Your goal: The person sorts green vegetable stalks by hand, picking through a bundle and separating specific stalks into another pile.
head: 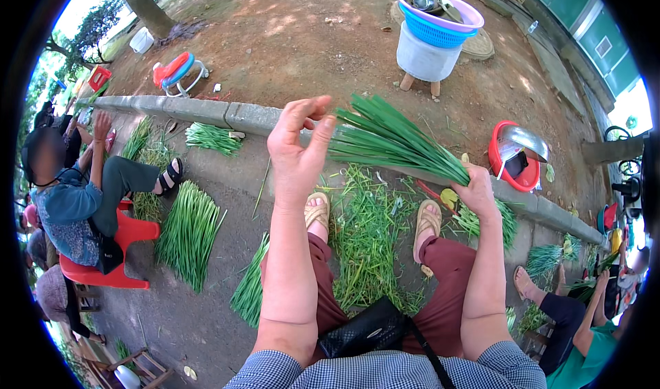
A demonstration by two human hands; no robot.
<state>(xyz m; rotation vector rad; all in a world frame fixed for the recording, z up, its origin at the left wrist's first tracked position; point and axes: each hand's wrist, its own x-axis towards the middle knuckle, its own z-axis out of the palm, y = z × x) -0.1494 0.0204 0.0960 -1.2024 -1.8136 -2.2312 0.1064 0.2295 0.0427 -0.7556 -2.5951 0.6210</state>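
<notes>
My right hand [477, 189] grips a bunch of long flat green leaves, which look like garlic chives [402, 144], by its narrow end. The loose tips fan out to the left, towards my left hand [299, 144]. That hand is raised beside the tips, fingers bent and thumb apart, with nothing visible in it. Between my sandalled feet lies a heap of green trimmings and scraps [366, 244]. One pile of chives [250, 283] rests by my left leg, and another bundle [505, 225] is beyond my right foot, partly behind my forearm.
A stone kerb [206, 111] runs across in front. Beyond it stand stacked basins [438, 25] on a stool and a red basin [515, 157]. Leftward, a person sits on a red plastic chair [136, 234] near a large chive pile [191, 237]. Another person [585, 332] sits at right.
</notes>
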